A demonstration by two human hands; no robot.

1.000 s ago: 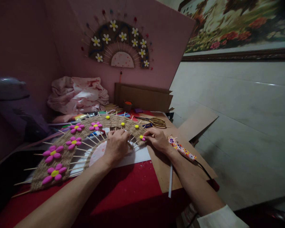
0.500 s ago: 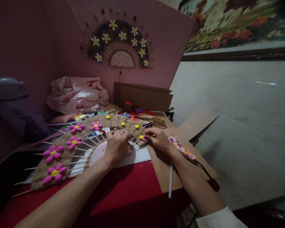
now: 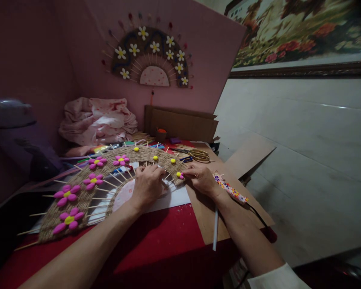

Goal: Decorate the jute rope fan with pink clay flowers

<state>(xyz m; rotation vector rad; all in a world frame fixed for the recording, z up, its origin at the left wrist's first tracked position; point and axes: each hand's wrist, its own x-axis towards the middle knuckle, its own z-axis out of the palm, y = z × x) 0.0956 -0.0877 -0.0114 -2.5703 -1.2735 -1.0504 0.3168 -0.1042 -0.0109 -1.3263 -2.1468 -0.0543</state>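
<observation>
A half-round fan of brown twine wound over thin sticks (image 3: 52,216) lies on the table. Pink five-petal flowers (image 3: 67,194) with yellow centres sit along its left half. Toward the right, yellow discs (image 3: 155,157) are without petals. My left hand (image 3: 149,180) rests over the fan's inner sticks, its fingers curled down and closed on them; the fingertips are hidden. At the fan's right end, my right hand (image 3: 201,177) has thumb and finger pinched at a small pink petal (image 3: 181,175), right beside a yellow disc (image 3: 178,174).
A flower-patterned tool (image 3: 231,189) with a black cord lies right of my right hand, near a translucent stick (image 3: 215,230). Gold-handled scissors (image 3: 198,155) lie behind. Folded cardboard (image 3: 180,122) and crumpled pink cloth (image 3: 99,120) stand at the back. A finished-looking fan (image 3: 155,74) hangs above.
My right hand's fingers have shifted very slightly at the pink petal. My left hand stays in place on the fan, and the view has moved a little.
</observation>
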